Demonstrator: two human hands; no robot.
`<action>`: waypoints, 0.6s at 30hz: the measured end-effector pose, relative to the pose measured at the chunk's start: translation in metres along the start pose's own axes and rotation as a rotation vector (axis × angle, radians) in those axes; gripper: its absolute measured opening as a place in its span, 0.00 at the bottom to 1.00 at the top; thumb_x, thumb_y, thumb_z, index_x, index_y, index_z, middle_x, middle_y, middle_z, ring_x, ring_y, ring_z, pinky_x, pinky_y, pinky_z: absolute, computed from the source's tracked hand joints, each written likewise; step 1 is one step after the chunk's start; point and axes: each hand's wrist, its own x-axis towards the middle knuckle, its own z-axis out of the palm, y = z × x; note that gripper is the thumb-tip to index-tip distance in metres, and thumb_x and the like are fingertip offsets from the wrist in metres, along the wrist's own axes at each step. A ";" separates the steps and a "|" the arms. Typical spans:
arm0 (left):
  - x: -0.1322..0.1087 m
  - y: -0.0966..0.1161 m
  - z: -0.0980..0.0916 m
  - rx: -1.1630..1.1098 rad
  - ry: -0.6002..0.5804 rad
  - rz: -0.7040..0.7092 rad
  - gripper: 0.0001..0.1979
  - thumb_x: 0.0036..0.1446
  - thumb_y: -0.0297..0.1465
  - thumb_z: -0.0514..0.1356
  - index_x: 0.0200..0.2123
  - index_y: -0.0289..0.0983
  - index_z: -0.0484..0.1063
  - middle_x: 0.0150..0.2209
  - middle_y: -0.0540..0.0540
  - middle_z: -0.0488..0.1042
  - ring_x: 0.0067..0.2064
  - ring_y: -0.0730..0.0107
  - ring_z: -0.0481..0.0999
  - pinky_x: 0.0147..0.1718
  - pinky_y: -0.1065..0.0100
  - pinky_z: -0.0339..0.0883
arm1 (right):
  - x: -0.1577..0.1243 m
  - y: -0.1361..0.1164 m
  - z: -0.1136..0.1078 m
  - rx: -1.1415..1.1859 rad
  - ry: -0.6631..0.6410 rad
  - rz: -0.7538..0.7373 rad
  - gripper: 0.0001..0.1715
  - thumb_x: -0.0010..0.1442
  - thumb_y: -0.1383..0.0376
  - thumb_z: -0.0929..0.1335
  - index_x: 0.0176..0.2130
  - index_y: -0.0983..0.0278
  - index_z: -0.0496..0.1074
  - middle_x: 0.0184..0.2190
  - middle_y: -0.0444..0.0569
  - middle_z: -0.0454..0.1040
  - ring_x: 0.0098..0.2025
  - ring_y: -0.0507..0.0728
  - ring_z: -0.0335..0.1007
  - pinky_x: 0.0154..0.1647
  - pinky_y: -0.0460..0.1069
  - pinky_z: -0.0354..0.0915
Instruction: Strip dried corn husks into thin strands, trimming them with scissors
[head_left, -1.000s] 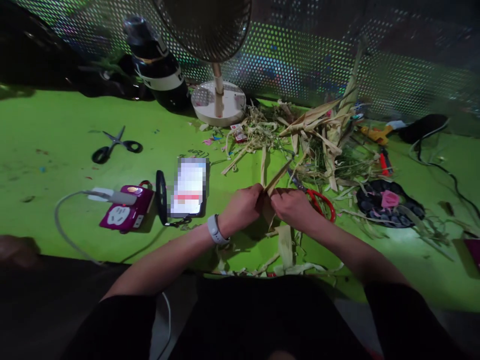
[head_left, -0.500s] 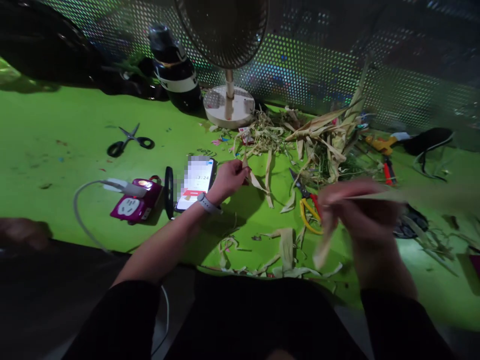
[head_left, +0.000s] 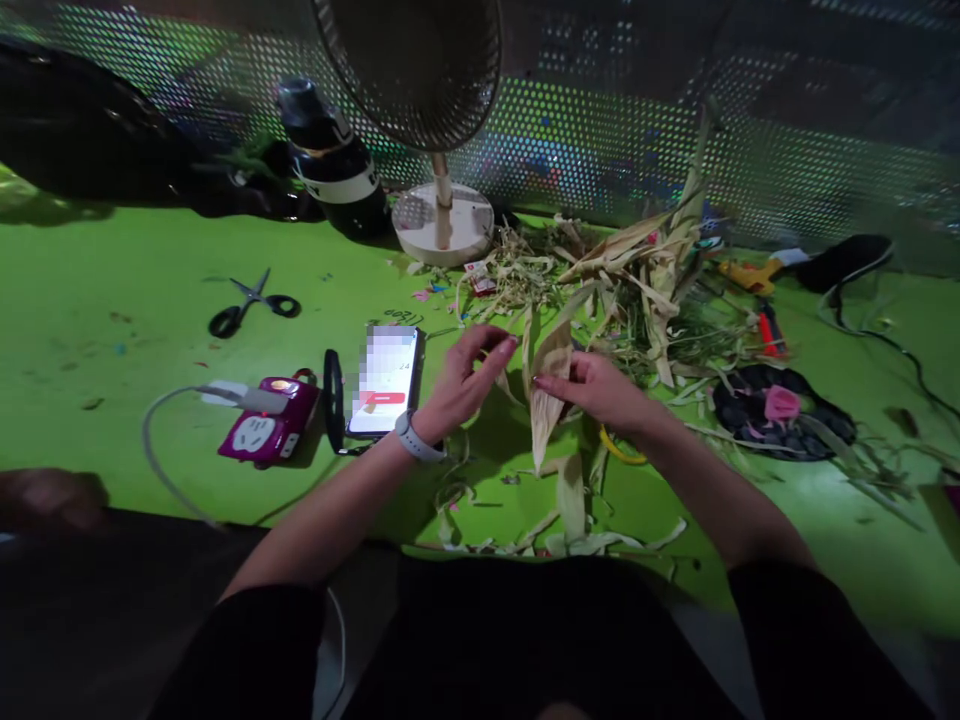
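Note:
My right hand (head_left: 604, 388) pinches a pale dried corn husk (head_left: 551, 385) by its edge, thumb against fingers. The husk hangs over the table, its pointed end downward. My left hand (head_left: 466, 378), with a watch on the wrist, is just left of the husk. Its thumb and index fingertips come together, and what lies between them, if anything, is too small to make out. Below my right hand shows the yellow handle (head_left: 624, 450) of a cutting tool, mostly hidden. Husk strips (head_left: 571, 500) lie near the table's front edge.
A heap of husks (head_left: 664, 300) lies at the back, beside a fan (head_left: 442, 225) and a dark bottle (head_left: 337, 185). Left are scissors (head_left: 255, 300), a lit phone (head_left: 386, 385) and a purple power socket (head_left: 270, 420). Right is a black round item (head_left: 806, 435) with a pink flower. Another person's hand (head_left: 56, 500) rests far left.
My right hand has moved left with the husk, bringing it close to my left hand. The black round item with the pink flower is now uncovered. The view has shifted slightly.

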 end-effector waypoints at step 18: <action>-0.001 -0.004 0.002 -0.184 -0.499 -0.154 0.14 0.60 0.40 0.56 0.29 0.35 0.66 0.26 0.52 0.66 0.26 0.77 0.66 0.26 0.74 0.62 | -0.001 -0.006 -0.009 -0.264 -0.042 0.038 0.11 0.55 0.59 0.70 0.33 0.65 0.71 0.26 0.44 0.72 0.23 0.50 0.68 0.25 0.46 0.67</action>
